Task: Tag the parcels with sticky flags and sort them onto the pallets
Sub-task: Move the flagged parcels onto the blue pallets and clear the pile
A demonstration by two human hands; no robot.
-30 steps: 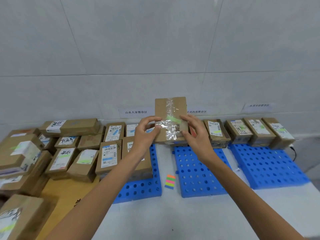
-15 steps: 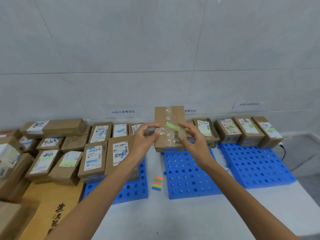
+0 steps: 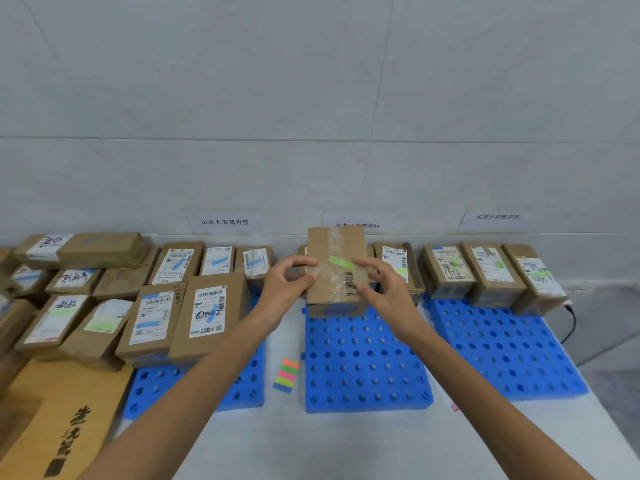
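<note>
Head view: the left hand (image 3: 287, 282) and right hand (image 3: 384, 285) are gripping the green-flagged parcel (image 3: 337, 247) by its side edges, holding it tilted at the middle blue pallet's (image 3: 363, 362) far end. Tagging looks done. Next it needs setting down beside the labelled parcel (image 3: 398, 268) there.

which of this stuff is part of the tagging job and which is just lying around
In the job: held parcel with its green flag, gripped by left hand and right hand; sticky flag pad; middle blue pallet.
Lying about: black cable; tan lettered box.
</note>
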